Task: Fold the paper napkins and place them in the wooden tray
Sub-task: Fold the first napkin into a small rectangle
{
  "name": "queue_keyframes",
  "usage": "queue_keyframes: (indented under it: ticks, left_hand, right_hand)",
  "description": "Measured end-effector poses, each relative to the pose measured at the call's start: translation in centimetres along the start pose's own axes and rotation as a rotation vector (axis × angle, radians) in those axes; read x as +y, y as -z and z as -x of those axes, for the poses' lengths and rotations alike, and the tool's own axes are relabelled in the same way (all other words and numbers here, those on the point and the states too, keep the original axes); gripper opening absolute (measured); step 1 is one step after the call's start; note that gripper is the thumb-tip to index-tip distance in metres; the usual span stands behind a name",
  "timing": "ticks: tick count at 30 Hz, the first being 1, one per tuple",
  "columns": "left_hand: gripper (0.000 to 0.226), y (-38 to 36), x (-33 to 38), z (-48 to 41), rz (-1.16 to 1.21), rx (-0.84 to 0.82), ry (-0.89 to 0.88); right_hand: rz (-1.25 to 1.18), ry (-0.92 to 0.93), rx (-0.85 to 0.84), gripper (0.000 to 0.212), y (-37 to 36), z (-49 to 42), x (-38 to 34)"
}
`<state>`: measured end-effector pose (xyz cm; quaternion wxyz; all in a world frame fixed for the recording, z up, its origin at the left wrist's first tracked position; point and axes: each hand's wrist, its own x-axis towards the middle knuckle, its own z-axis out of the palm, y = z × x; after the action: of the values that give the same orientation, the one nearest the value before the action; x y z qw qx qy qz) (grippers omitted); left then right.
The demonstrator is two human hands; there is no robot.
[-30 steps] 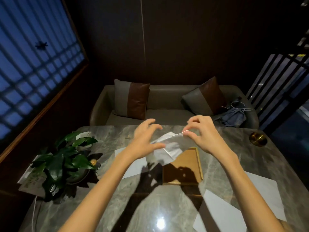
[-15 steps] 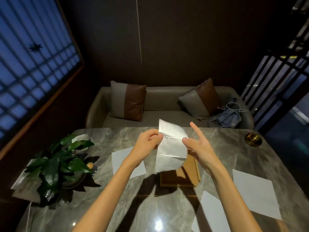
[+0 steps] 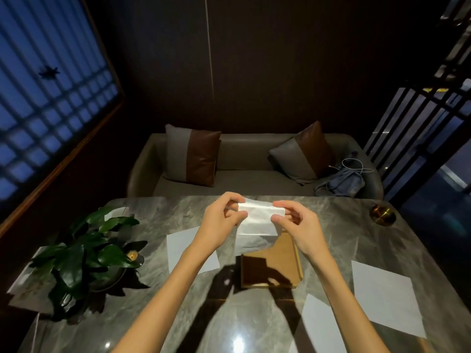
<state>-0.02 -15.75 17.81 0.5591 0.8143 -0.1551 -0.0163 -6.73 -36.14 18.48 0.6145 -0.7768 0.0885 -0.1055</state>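
Note:
A white paper napkin (image 3: 257, 220) hangs in the air above the far end of the wooden tray (image 3: 277, 266), folded over at its top edge. My left hand (image 3: 224, 220) pinches its left side and my right hand (image 3: 293, 225) pinches its right side. The tray lies in the middle of the marble table (image 3: 331, 225), partly in my hands' shadow. Three flat napkins lie on the table: one left of the tray (image 3: 183, 248), one at the right (image 3: 384, 296), one at the near right (image 3: 321, 324).
A potted plant (image 3: 84, 253) stands at the table's left side. A small brass dish (image 3: 382, 215) sits at the far right corner. Behind the table is a sofa (image 3: 254, 174) with two cushions and a bag.
The napkin's upper flap has come down, so it is now a shorter folded piece. Both hands have closed in on its top corners and risen slightly.

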Motion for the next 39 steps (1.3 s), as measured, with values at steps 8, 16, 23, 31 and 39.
queue_keyframes:
  ticks: [8,16,23,31,39]
  left_hand:
    - [0.022,-0.1,0.7,-0.6,-0.243,0.105,-0.168]
    - [0.006,-0.4,1.5,-0.9,0.115,0.073,0.07]
    - [0.059,0.5,0.2,-1.1,0.229,-0.179,0.199]
    - [0.031,0.9,-0.7,-1.4,0.112,-0.116,0.097]
    - [0.022,0.7,-0.7,-2.0,-0.182,-0.03,-0.056]
  right_hand:
    - [0.259,0.135,0.006,0.008,0.1,-1.2,-0.4]
    - [-0.02,0.013,-0.171,0.059,0.2,-2.0,-0.5]
    - [-0.105,0.039,0.005,0.038,-1.0,-2.2,-0.3]
    - [0.138,0.032,-0.136,0.031,-0.4,-2.5,-0.8]
    - [0.369,0.117,-0.09,0.013,-0.8,-3.0,-0.8]
